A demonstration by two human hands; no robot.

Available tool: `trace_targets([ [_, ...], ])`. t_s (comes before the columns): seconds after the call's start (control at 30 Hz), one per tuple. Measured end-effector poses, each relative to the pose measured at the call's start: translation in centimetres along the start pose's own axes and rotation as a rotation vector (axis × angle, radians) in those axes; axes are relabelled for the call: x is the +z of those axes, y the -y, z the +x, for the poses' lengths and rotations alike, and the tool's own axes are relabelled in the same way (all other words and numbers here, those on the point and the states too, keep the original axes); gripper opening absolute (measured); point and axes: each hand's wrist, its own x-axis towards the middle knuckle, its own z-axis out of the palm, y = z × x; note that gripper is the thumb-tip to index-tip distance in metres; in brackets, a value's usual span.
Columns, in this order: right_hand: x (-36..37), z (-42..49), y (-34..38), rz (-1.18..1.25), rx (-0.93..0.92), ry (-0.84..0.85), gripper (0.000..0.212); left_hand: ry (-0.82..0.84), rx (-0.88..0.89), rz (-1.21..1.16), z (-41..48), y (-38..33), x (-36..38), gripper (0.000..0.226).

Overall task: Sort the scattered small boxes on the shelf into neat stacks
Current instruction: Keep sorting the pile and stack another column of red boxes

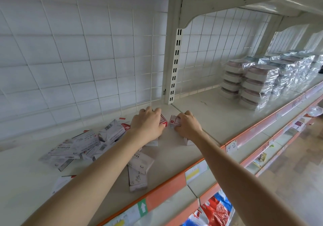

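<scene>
Shelf (pixel 201 114): left hand (pixel 148 126), right hand (pixel 187 127) each grip 1 box (pixel 173 121).

Each hand grips a small box at the far shelf (pixel 174 149): left hand (pixel 148 123), right hand (pixel 187 126); loose boxes (pixel 76 145) lie left.

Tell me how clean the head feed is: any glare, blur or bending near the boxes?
Head view: soft, even light, faint shadows under the left hand and right hand, each gripping a red-and-white box; wide-angle bending bows the wire grid and shelf edge; glare on the wrapped packs; scattered boxes sharp, print partly readable.
</scene>
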Motion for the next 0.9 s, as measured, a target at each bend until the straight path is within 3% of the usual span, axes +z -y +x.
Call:
trace_targets([
  [0.27, -0.9, -1.9, 3.1, 0.270, -0.074, -0.174, 0.045, -0.063, -0.093, -0.052, -1.8, 0.9, -0.6, 0.047],
  [0.47, -1.6, -4.3, 5.4, 0.421, -0.153, -0.158, 0.042, -0.198, -0.145, -0.157, -4.8, 1.9, -1.5, 0.054],
  [0.9, 0.0, -10.1, 13.5, 0.545, -0.440, -0.062, 0.042, -0.432, -0.523, -0.295, -16.5, 7.6, -2.1, 0.067],
])
